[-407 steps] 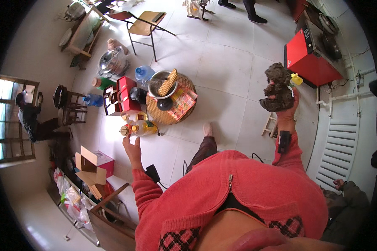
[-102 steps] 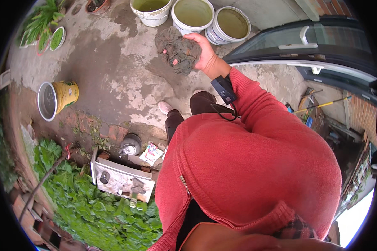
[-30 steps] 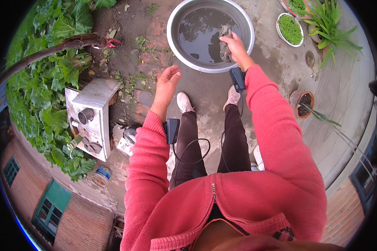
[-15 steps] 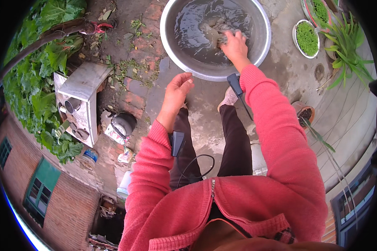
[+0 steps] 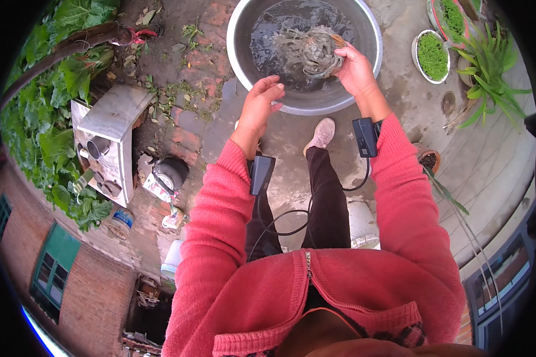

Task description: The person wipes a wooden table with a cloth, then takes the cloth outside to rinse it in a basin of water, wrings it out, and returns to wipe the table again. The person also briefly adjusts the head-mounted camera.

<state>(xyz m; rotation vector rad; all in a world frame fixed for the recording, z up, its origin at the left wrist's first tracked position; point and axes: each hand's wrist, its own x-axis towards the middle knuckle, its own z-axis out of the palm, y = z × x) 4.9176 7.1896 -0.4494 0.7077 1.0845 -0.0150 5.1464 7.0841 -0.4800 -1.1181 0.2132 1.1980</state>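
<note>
A large round metal basin (image 5: 237,65) with dark water (image 5: 268,56) stands on the ground in front of my feet. My right hand (image 5: 355,72) is closed on the side of a sodden, grey-brown bunch of cloth strips (image 5: 323,55), raised at the water's surface. Loose strips trail to the left, and a small orange-brown bit shows near my fingertips. My left hand (image 5: 261,107) hovers at the basin's near-left rim, fingers loosely stretched and apart, with nothing in it. The far rim is cut off by the picture's edge.
White bowls of green sprouts (image 5: 432,56) and a spiky plant (image 5: 488,77) stand at the right. To the left are a small white cabinet (image 5: 116,122), a dark kettle (image 5: 170,174) and leafy plants (image 5: 53,143). Cables hang from dark boxes on my wrists.
My right hand has lifted the bunch of cloth strips out of the churned water and shifted right. My left hand has moved up and slightly right, toward the basin.
</note>
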